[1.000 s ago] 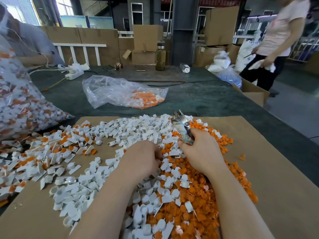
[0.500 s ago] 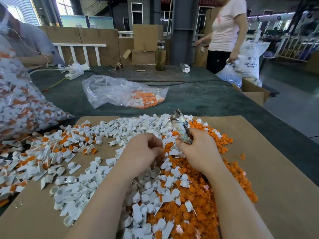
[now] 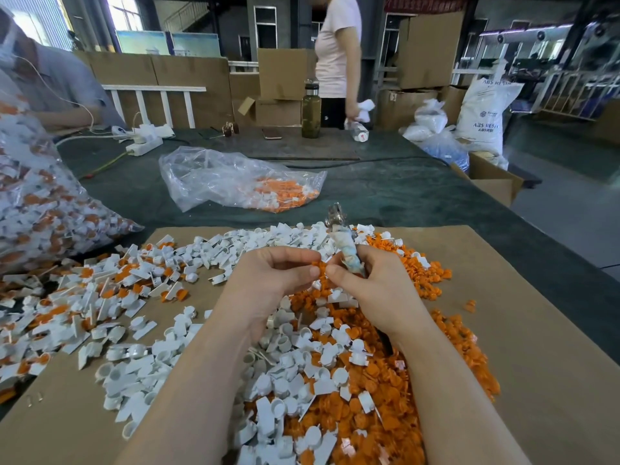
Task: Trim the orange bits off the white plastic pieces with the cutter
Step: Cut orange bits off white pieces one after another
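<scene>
My right hand [image 3: 379,290] is curled round the cutter [image 3: 345,245], gripping its wrapped handles so the metal jaws point up and away from me, above the pile. My left hand [image 3: 268,280] is raised beside it, fingers curled, with thumb and forefinger pinching a small orange bit [image 3: 320,266] right where the two hands meet. My right forefinger tip comes in against that same piece; whether a white part is attached to it I cannot tell, as the fingers cover most of it.

Beneath both forearms lies the heap: loose white plastic pieces [image 3: 288,357] in the middle and to the left, and a thick spread of orange bits [image 3: 385,414] under and to the right of my right arm. Farther left, white pieces with orange parts on them [image 3: 110,283] are scattered flat. All of this sits on a brown cardboard sheet [image 3: 520,330] laid over a dark green table [image 3: 402,196].

At the left edge a full clear bag of mixed parts [image 3: 40,203] leans in. Past the cardboard, a slack clear plastic bag [image 3: 235,179] holds some orange and white pieces. At the far end stand a brown bottle [image 3: 311,109] and a white power strip [image 3: 144,146]. One person [image 3: 337,52] in a pale shirt stands behind the table; another [image 3: 50,85] sits at far left.
</scene>
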{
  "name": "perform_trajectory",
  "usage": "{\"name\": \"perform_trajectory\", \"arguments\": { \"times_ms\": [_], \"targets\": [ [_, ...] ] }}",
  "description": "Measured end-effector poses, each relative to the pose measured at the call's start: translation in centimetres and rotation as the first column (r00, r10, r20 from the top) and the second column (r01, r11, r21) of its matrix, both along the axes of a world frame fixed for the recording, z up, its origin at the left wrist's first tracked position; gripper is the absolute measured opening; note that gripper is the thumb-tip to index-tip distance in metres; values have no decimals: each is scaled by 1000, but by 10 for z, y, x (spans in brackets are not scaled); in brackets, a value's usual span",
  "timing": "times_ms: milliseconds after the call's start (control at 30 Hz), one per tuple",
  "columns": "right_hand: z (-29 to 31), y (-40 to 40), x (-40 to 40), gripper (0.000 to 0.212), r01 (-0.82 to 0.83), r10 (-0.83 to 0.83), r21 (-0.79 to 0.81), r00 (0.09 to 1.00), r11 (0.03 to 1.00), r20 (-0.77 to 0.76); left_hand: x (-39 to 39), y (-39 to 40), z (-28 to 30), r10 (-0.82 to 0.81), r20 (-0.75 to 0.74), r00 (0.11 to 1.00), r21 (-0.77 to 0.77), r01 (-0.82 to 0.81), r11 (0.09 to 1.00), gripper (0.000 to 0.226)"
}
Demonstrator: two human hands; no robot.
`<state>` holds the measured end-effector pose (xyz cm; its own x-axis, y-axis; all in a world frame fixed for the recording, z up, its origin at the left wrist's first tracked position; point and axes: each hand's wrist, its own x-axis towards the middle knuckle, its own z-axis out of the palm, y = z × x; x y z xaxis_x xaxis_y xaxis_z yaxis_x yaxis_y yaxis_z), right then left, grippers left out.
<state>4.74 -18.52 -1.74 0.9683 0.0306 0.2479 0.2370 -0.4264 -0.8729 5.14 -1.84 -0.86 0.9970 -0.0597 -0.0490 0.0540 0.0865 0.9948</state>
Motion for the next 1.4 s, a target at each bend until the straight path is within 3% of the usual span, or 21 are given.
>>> {"name": "perform_trajectory", "arguments": {
  "times_ms": [200,367,667,800,867,933,967,1067,1233,1300,1400],
  "targets": [
    [-1,0,0,9,15,-15,2,1000,1000,14,-3,-1,2,11,-36,999,-52,-13,999,15],
    [-1,1,0,9,20,-21,21,999,1000,32,-4,-1,3,12,1,1000,7,-12,1000,20],
    [-3,5,2,14,15,-13,-35,997,999,73,-6,-8,8,71,183,981,288,-122,950,25],
    [-5,5,3,12,28,-28,-3,995,1000,100,-7,-9,11,72,220,973,344,-146,928,26],
    [-6,5,4,7,62,-64,20,993,998,104,-6,-7,10,104,243,964,452,-208,867,25],
    [-7,4,5,6,88,-93,60,991,994,96,-4,-4,9,94,266,959,664,-253,704,24],
    [-7,3,6,8,93,-100,79,991,992,93,-4,-2,8,59,249,967,742,-229,630,22],
    [-7,2,6,10,94,-104,110,990,990,93,-4,-4,3,-73,81,994,844,-29,536,12],
    [-8,3,6,13,111,-121,105,988,988,97,-5,-20,-6,-118,-78,990,956,108,273,26],
    [-8,3,6,13,111,-122,103,988,988,99,-3,-24,-6,-129,-110,985,955,141,260,24],
    [-8,3,5,16,106,-119,128,987,986,106,-4,-23,-7,-146,-86,986,923,134,360,16]
  ]
}}
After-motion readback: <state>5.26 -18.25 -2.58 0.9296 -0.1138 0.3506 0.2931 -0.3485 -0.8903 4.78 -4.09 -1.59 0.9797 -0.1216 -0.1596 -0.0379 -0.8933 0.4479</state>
